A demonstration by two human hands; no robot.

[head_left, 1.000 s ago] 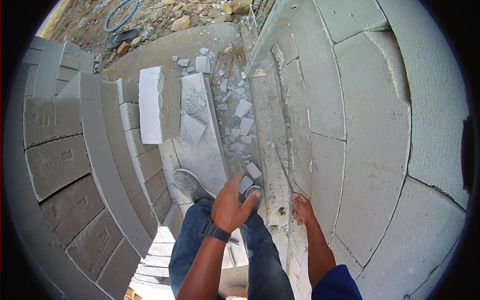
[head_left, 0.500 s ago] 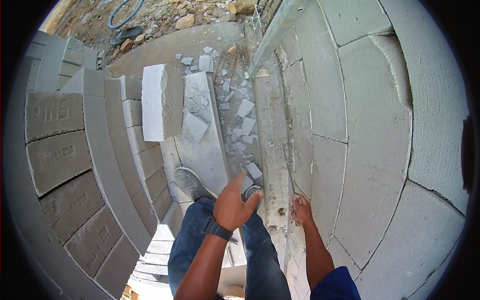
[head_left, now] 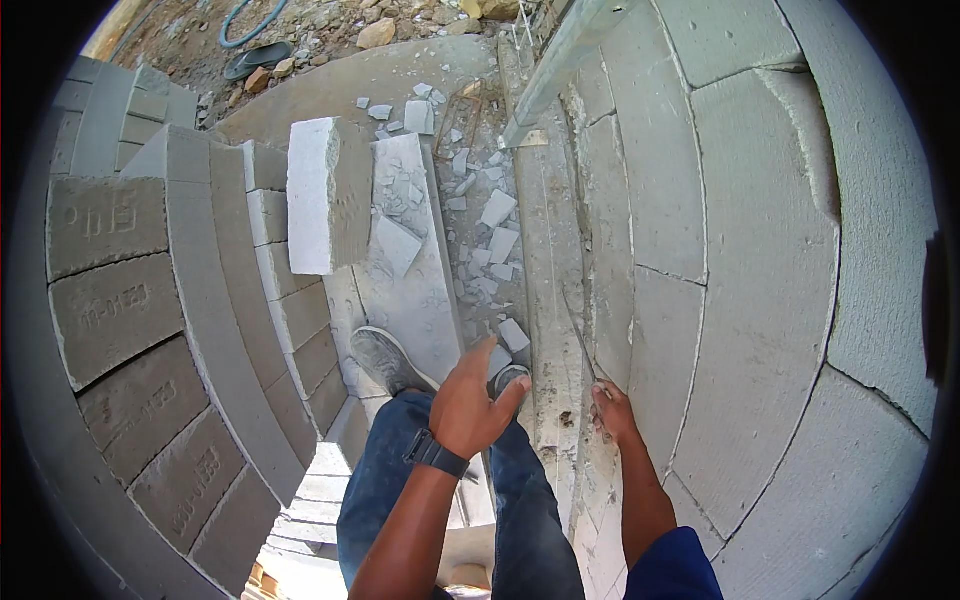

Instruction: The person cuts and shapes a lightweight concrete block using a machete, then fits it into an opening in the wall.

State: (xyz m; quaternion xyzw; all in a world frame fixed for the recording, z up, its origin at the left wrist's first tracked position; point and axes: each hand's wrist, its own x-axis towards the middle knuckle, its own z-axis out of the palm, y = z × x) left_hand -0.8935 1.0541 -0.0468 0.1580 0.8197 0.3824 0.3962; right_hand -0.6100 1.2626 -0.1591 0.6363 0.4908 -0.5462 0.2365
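My left hand [head_left: 472, 402], with a dark watch on its wrist, hangs above my knees, thumb spread from the fingers and nothing in it. My right hand [head_left: 610, 410] is closed round the near end of a thin metal tool [head_left: 579, 335]. The tool's far end points away from me, over the concrete ledge [head_left: 550, 290] at the foot of the block wall [head_left: 750, 270]. Whether its tip touches the ledge I cannot tell. Broken white pieces [head_left: 498, 208] lie on the ground left of the ledge.
A white block [head_left: 314, 198] stands upright beside a dusty slab [head_left: 410, 255] with fragments on it. Stacked blocks [head_left: 112, 305] fill the left side. A metal post [head_left: 560, 75] leans near the wall. Sandals [head_left: 258, 60] and a blue hose [head_left: 225, 28] lie at the top left.
The view has shifted slightly. My right hand and the thin tool have swung a little, the tool's far end now tilting more to the left than half a second ago. My left hand keeps its spread pose.
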